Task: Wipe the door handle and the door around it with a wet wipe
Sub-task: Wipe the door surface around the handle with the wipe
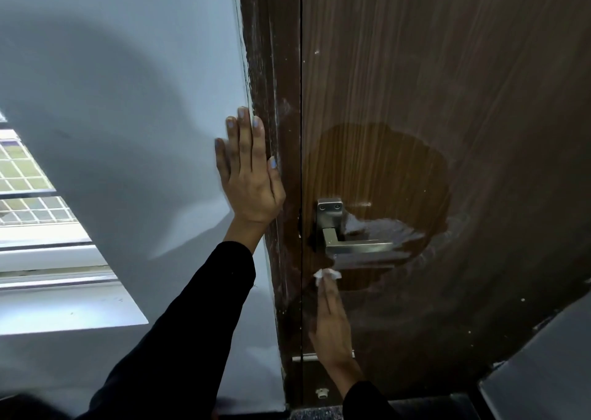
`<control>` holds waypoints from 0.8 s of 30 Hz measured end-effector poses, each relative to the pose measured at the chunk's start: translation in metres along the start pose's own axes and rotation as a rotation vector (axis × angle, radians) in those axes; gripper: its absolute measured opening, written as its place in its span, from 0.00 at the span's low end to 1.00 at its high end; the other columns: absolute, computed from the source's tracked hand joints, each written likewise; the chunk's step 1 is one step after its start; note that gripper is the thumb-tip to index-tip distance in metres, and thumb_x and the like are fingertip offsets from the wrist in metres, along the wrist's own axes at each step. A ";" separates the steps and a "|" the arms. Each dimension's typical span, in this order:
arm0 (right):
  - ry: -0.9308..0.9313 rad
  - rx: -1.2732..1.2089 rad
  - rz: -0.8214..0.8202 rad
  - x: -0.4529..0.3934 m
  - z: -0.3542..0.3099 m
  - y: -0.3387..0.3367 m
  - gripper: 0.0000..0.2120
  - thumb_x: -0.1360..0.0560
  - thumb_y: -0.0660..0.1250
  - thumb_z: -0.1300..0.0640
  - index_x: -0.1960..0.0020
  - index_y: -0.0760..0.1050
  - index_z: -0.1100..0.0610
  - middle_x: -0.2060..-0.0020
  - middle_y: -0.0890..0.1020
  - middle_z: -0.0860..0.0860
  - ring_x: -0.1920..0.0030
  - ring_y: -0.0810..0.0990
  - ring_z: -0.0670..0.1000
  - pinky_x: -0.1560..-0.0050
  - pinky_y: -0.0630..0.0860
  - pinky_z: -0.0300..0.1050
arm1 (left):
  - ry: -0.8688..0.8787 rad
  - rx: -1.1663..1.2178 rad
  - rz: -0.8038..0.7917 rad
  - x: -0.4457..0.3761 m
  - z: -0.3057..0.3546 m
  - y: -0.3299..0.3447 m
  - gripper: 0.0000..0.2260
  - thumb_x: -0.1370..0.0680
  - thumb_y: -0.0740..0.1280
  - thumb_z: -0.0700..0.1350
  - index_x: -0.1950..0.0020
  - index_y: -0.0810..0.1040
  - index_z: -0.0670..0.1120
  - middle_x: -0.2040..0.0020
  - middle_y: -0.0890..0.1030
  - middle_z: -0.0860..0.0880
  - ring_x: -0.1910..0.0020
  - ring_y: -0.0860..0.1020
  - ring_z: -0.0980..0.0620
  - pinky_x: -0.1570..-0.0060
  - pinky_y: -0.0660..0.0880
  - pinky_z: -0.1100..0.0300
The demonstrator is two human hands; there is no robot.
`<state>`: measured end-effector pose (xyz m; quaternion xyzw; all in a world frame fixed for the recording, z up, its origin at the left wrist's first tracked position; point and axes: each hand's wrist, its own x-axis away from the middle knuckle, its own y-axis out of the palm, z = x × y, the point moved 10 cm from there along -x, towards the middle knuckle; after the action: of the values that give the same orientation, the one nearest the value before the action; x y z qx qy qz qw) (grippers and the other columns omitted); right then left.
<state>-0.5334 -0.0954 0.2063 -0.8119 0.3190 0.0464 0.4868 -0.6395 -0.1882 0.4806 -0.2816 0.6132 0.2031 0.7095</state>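
While the wet wipe (326,274) presses on the brown door (479,100) just below the steel lever handle (358,245), near the door's left edge, the right hand (331,320) pins it under straight, close-set fingers. A darker wet patch surrounds the handle; dusty door stretches free to the right. The left hand (248,176) lies flat, fingers spread, across the grey wall (112,84) and door frame (275,68).

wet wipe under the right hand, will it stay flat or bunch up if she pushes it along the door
The wet wipe already looks crumpled under the right hand, so it is probably floppy and will bunch. The wet patch suggests it glides, leaving moisture.
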 end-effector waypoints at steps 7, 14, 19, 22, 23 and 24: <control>-0.074 0.087 0.067 -0.021 -0.008 -0.020 0.40 0.33 0.72 0.64 0.27 0.55 0.63 0.27 0.59 0.59 0.27 0.58 0.55 0.30 0.60 0.51 | -0.007 -0.016 0.001 0.000 -0.001 0.001 0.23 0.19 0.48 0.49 0.24 0.57 0.42 0.26 0.63 0.39 0.25 0.57 0.42 0.24 0.47 0.50; 0.058 -0.017 0.181 -0.025 0.001 -0.039 0.44 0.37 0.74 0.68 0.27 0.56 0.63 0.30 0.63 0.66 0.38 0.74 0.63 0.44 0.76 0.50 | -0.010 -0.027 -0.007 0.000 0.001 0.001 0.23 0.19 0.49 0.48 0.25 0.57 0.41 0.26 0.63 0.39 0.25 0.56 0.42 0.25 0.47 0.50; -0.005 -0.009 0.150 -0.018 -0.003 -0.036 0.45 0.37 0.74 0.69 0.27 0.54 0.59 0.31 0.58 0.63 0.43 0.78 0.60 0.53 0.82 0.50 | -0.011 -0.020 -0.005 0.002 0.003 0.000 0.23 0.19 0.49 0.47 0.25 0.56 0.41 0.26 0.63 0.38 0.24 0.54 0.44 0.25 0.47 0.48; 0.020 -0.020 0.241 -0.022 0.005 -0.052 0.43 0.36 0.72 0.72 0.27 0.55 0.59 0.32 0.59 0.62 0.42 0.76 0.60 0.51 0.81 0.48 | -0.010 -0.032 0.007 0.002 0.003 0.000 0.23 0.19 0.50 0.47 0.25 0.57 0.41 0.27 0.64 0.37 0.25 0.56 0.41 0.25 0.47 0.49; 0.013 -0.019 0.277 -0.026 0.002 -0.059 0.42 0.36 0.71 0.73 0.27 0.57 0.60 0.32 0.59 0.61 0.43 0.76 0.60 0.50 0.80 0.47 | -0.009 -0.035 0.009 0.002 0.003 0.000 0.23 0.19 0.50 0.47 0.25 0.57 0.41 0.27 0.64 0.37 0.25 0.57 0.40 0.25 0.47 0.49; -0.004 -0.016 0.306 -0.032 -0.002 -0.065 0.40 0.36 0.71 0.73 0.28 0.58 0.62 0.33 0.59 0.61 0.44 0.77 0.60 0.51 0.80 0.48 | -0.007 -0.039 0.011 0.002 0.004 -0.001 0.23 0.19 0.50 0.47 0.25 0.57 0.41 0.27 0.64 0.37 0.26 0.57 0.40 0.25 0.47 0.49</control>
<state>-0.5227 -0.0616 0.2688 -0.7576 0.4374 0.1242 0.4683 -0.6361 -0.1865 0.4789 -0.2912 0.6083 0.2200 0.7048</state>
